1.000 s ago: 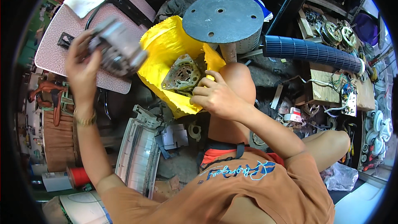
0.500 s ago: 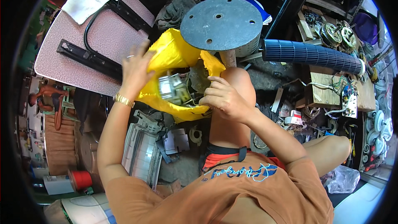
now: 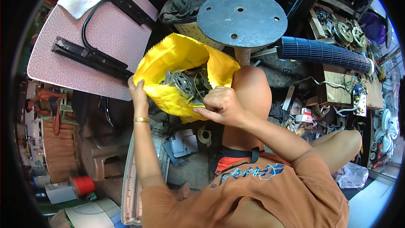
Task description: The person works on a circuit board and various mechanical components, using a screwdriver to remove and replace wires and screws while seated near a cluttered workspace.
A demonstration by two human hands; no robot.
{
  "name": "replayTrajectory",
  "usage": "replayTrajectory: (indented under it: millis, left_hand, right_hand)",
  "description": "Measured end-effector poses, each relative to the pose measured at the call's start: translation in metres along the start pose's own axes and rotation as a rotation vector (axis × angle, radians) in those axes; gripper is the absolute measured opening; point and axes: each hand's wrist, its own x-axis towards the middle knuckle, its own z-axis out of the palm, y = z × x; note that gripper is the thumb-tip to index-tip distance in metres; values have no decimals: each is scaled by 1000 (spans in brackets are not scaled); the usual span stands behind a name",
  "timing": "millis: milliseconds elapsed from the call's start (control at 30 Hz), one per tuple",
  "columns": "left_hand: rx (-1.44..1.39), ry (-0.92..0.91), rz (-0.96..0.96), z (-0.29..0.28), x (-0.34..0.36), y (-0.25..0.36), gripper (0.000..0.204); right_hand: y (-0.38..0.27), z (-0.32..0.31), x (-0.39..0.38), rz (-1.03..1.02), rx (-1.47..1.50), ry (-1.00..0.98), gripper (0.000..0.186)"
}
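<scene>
A yellow sack (image 3: 162, 61) stands with its mouth wide in front of me, beside my bent knee. My left hand (image 3: 138, 96) is closed on its left rim, the thumb hidden in part by the fabric. On the near right rim, my right hand (image 3: 221, 105) pinches the fabric between curled fingers and thumb. Down inside lies a silvery metal part (image 3: 181, 82) with slots, like a motor housing. Other darker parts sit around it, too shadowed to name.
Just beyond the sack stands a round metal disc (image 3: 242, 19) on a post. A pink speckled tabletop (image 3: 114, 29) with black brackets leans at left. To the right are a blue cylindrical fan roller (image 3: 325, 55) and a wooden block (image 3: 337, 86) with wiring. White plastic casing (image 3: 145, 152) lies near my left arm.
My left hand has moved from above the sack down to its left rim and taken hold there. The sack's mouth has spread wider. My right hand keeps its hold.
</scene>
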Motion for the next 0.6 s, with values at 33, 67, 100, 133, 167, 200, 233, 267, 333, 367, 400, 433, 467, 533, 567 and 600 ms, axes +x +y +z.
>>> replayTrajectory:
  millis: [33,67,100,133,167,200,233,267,333,367,400,433,467,533,567,600]
  left_hand:
    - [-59,-20,45,41,-8,10,43]
    - [-135,-95,130,76,-24,31,39]
    - [-206,-164,209,98,-37,58,34]
    - [-318,-118,139,105,-39,89,31]
    - [-415,-67,68,111,-38,108,27]
    - [-432,-5,69,103,-22,116,26]
    - [-334,23,147,90,-1,112,27]
    - [-188,1,235,75,19,109,27]
    - [112,-65,342,61,33,99,29]
    - [260,-108,387,60,33,101,29]
    - [347,-108,451,54,36,100,30]
    - [431,-102,524,53,37,100,30]
    - [266,-133,433,65,33,102,29]
    - [41,-88,310,78,42,98,28]
    - [-20,-9,295,69,59,100,28]
    - [-64,50,300,64,70,98,26]
  right_hand:
    - [6,-6,-1,17,-39,16,50]
    - [10,-12,-1,50,-39,48,48]
    - [10,-16,3,71,-73,101,48]
    - [11,-17,3,111,-81,128,48]
    - [12,-17,1,152,-77,159,48]
    - [8,-16,6,157,-22,163,45]
    - [5,-17,13,142,-21,178,45]
    - [1,-19,20,93,-16,198,42]
    - [1,-23,16,50,3,231,35]
    - [6,-22,11,13,5,237,36]
    - [8,-24,6,23,-9,183,39]
    - [12,-21,4,-7,33,193,41]
    - [14,-23,2,-68,-32,177,40]
    - [11,-17,-1,-117,-32,224,41]
    - [6,-13,2,-174,-35,245,44]
    - [1,-13,4,-176,-37,256,44]
